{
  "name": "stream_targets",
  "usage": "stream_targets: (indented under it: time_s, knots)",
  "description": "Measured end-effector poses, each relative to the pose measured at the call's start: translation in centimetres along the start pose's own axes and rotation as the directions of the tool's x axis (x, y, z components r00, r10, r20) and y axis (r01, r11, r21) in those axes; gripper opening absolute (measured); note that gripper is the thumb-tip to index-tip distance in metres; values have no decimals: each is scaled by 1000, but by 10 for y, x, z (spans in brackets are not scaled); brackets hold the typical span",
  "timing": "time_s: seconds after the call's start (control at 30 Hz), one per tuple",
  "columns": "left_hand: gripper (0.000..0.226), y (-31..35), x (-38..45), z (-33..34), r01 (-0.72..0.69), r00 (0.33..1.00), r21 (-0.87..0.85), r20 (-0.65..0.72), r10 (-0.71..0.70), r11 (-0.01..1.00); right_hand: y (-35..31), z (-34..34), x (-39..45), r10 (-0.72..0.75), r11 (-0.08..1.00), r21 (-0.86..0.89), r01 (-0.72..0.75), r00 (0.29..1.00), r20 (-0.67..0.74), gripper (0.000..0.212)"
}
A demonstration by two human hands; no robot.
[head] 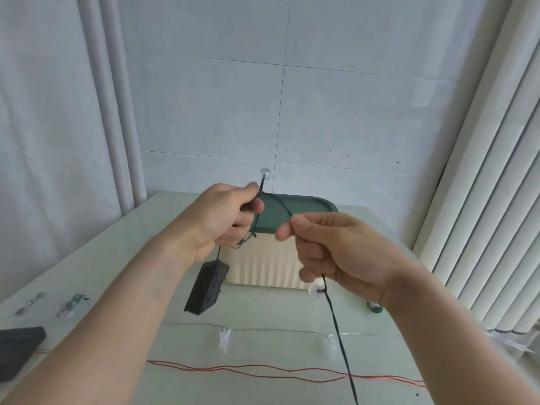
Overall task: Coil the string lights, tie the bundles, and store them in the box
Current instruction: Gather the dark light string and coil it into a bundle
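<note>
A dark-wired string of lights [339, 325] is held up between both hands above the table. My left hand [222, 223] grips a small coil of the wire, with a clear bulb [265, 172] sticking up past the fingers. A black battery case [207, 286] hangs below that hand on a short wire. My right hand [330, 252] pinches the wire a little to the right; the rest of the wire drops from it past a clear bulb [317, 290] and out of the bottom of the frame. Behind the hands stands the cream ribbed box [263, 267] with a green lid [304, 206].
A red wire [263, 371] and a thin string with clear star lights [224, 337] lie across the near part of the pale green table [122, 258]. At the left lie two small ties [49, 304] and a black case [17, 350]. A small green item [375, 307] sits at the right, next to white vertical blinds.
</note>
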State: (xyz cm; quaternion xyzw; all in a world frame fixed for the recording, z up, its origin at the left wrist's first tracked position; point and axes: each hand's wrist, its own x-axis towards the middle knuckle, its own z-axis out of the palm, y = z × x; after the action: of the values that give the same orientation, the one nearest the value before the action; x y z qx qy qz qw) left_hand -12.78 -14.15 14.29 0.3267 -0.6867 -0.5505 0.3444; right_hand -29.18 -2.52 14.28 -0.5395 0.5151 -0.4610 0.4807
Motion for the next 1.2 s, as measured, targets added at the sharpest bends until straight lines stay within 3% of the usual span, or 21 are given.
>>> stream_targets:
  time_s: [0.1, 0.2, 0.3, 0.37, 0.5, 0.63, 0.7, 0.87, 1.0, 1.13, 1.2]
  knots:
    - [47, 0, -1, 5, 90, 989, 8, 118, -90, 996, 2, -3, 4, -19, 1000, -2, 19, 991, -135, 32]
    - [50, 2, -2, 3, 149, 957, -104, 267, -117, 983, 4, -5, 6, 10, 998, 59, 3, 978, -208, 30]
    - [37, 7, -4, 0, 220, 910, -237, 400, -112, 946, 6, -7, 8, 25, 996, 86, -4, 967, -253, 29]
    - [25, 10, -6, 1, 232, 906, -327, 415, -82, 916, 8, -9, 8, 45, 998, 50, -35, 974, -224, 29]
    - [21, 6, 0, 0, 188, 954, -532, 297, -26, 826, 12, -9, 8, 76, 996, -50, -79, 995, -68, 31]
    - [22, 3, 5, 1, 197, 967, -719, 254, -12, 667, 15, -9, 7, 71, 997, -37, -65, 978, 197, 24]
    - [20, 2, 6, 2, 181, 973, -766, 229, 0, 617, 16, -9, 6, 48, 999, -21, -44, 964, 261, 18]
    - [17, 3, 7, -2, 66, 995, -824, 98, 27, 563, 19, -16, 7, 12, 989, -147, 23, 972, 235, 28]
    - [14, 4, 8, -12, -21, 999, -857, 3, 46, 515, 16, -14, 1, 183, 983, -30, -181, 955, 233, 18]
    - [29, 1, 11, -19, -122, 991, -885, -131, 11, 450, 11, -20, -4, 248, 964, -148, -221, 947, 202, 47]
    - [30, 1, 12, -22, -176, 981, -891, -195, -3, 418, 10, -26, -5, 238, 963, -170, -208, 955, 179, 49]
